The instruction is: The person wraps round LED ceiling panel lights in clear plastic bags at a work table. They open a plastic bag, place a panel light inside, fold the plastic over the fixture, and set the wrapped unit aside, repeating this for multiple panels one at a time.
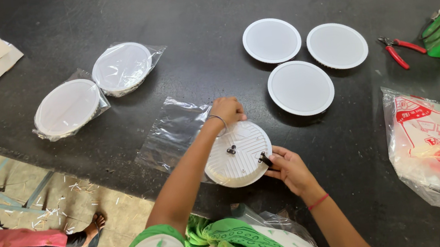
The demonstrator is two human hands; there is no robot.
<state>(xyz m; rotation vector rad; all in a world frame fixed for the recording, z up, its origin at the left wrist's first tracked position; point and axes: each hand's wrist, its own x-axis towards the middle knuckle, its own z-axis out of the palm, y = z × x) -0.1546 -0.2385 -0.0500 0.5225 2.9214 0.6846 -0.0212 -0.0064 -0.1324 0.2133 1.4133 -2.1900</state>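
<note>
On table, left hand and right hand seemingly grip round lamp

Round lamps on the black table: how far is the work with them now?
Two lamps lie sealed in clear bags. Three bare lamps lie face up, unbagged. One lamp is back side up between the left hand and right hand, beside an empty clear bag. So roughly two look packed, one is in hand, three wait.
</note>
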